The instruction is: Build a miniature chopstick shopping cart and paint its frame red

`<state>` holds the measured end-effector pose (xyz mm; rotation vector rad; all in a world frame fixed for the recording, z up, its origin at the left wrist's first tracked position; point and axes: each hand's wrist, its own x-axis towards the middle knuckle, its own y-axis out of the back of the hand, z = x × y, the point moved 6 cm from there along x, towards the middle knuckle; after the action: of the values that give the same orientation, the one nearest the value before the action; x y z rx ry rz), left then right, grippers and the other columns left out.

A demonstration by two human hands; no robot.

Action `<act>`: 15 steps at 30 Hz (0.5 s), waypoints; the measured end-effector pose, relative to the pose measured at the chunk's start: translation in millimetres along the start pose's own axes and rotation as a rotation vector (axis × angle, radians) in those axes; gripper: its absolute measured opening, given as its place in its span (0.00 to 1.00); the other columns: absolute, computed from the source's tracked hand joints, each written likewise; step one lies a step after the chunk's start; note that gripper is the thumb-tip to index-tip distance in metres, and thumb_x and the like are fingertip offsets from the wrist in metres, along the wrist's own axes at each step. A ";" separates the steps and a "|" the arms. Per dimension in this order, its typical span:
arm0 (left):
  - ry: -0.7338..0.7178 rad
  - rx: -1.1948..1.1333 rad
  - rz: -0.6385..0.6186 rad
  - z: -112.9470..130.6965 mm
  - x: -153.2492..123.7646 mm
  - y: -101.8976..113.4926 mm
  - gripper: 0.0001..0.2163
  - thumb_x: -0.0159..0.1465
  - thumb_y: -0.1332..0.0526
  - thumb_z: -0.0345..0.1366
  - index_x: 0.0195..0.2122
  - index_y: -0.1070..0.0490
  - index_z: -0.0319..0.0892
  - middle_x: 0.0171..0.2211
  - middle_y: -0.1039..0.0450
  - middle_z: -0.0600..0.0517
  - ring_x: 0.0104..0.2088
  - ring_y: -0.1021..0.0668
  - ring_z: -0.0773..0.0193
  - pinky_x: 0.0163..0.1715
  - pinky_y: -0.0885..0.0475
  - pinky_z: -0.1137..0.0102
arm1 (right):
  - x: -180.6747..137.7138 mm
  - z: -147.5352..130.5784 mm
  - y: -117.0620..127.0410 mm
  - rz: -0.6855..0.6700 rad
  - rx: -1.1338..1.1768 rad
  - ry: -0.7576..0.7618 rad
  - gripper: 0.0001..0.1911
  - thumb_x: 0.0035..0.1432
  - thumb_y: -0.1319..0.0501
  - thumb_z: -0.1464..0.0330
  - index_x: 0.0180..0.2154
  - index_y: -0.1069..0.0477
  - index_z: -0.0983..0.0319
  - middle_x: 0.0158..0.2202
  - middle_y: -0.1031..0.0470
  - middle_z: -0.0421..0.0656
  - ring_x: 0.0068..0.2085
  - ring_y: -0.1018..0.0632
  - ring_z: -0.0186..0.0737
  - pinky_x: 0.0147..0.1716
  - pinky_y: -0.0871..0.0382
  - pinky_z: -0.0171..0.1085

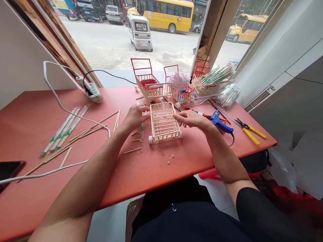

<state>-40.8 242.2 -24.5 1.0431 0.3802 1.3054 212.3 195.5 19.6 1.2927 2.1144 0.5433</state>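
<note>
A small shopping cart (165,129) built of thin wooden sticks stands on the table in front of me, with white wheels at its near corners and an upright handle at its far end. At its left side, my left hand (136,117) has curled thumb and fingers against the frame. My right hand (190,119) grips the opposite side, its thumb on the top rail and some fingertips hidden behind the sticks. Short stick pieces (132,151) and crumbs lie near the left wheel.
Behind are a red-handled cart (145,69), another holding a pink bundle (179,80), and one full of packaged sticks (214,78). A blue glue gun (219,122) and yellow-handled pliers (249,131) lie right. Wrapped sticks (64,131), a white cable (63,108) and a phone (10,171) are left.
</note>
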 end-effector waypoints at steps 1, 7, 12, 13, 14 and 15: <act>-0.013 0.002 0.001 0.9 0.0 -0.7 0.16 0.58 0.38 0.39 0.42 0.13 0.40 0.42 0.14 0.45 0.41 0.18 0.52 0.49 0.25 0.62 | 0.3 -0.4 -0.9 -0.002 0.007 0.007 0.29 0.68 0.33 0.45 0.28 0.29 0.63 0.30 0.21 0.43 0.27 0.27 0.30 0.23 0.42 0.31; -0.036 -0.020 0.014 6.1 -0.3 -6.9 0.14 0.60 0.38 0.39 0.39 0.13 0.41 0.44 0.14 0.43 0.44 0.18 0.51 0.49 0.25 0.62 | 1.3 -4.9 -6.2 0.063 0.015 0.027 0.20 0.70 0.35 0.61 0.26 0.30 0.62 0.25 0.24 0.40 0.24 0.27 0.30 0.24 0.41 0.32; 0.019 -0.111 0.021 4.6 -1.7 -6.6 0.14 0.57 0.37 0.38 0.40 0.14 0.42 0.42 0.14 0.46 0.41 0.19 0.54 0.45 0.26 0.65 | -2.0 -14.5 0.0 0.307 -0.191 0.105 0.18 0.63 0.38 0.69 0.20 0.35 0.61 0.19 0.33 0.36 0.25 0.31 0.31 0.30 0.43 0.35; 0.035 -0.149 0.024 3.8 -2.1 -5.7 0.15 0.57 0.37 0.39 0.40 0.14 0.42 0.41 0.15 0.46 0.41 0.20 0.55 0.43 0.26 0.66 | -3.1 -16.5 2.1 0.353 -0.226 0.124 0.18 0.61 0.37 0.70 0.19 0.37 0.60 0.18 0.36 0.35 0.25 0.33 0.31 0.31 0.44 0.35; 0.049 -0.189 0.026 3.3 -2.5 -4.8 0.15 0.56 0.37 0.40 0.40 0.14 0.41 0.40 0.15 0.47 0.40 0.20 0.56 0.42 0.27 0.67 | -4.2 -18.3 4.2 0.390 -0.246 0.142 0.18 0.59 0.37 0.70 0.19 0.38 0.60 0.18 0.38 0.34 0.26 0.35 0.31 0.31 0.45 0.36; 0.059 -0.225 0.029 3.1 -2.8 -4.0 0.16 0.55 0.37 0.41 0.40 0.15 0.41 0.39 0.16 0.48 0.38 0.21 0.57 0.41 0.28 0.67 | -5.2 -19.7 6.0 0.415 -0.255 0.156 0.18 0.57 0.37 0.71 0.18 0.39 0.60 0.19 0.40 0.34 0.26 0.36 0.31 0.32 0.46 0.36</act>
<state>-36.9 238.8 -26.9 0.8258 0.2559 1.3727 204.9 192.7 39.3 1.5845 1.8200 1.0823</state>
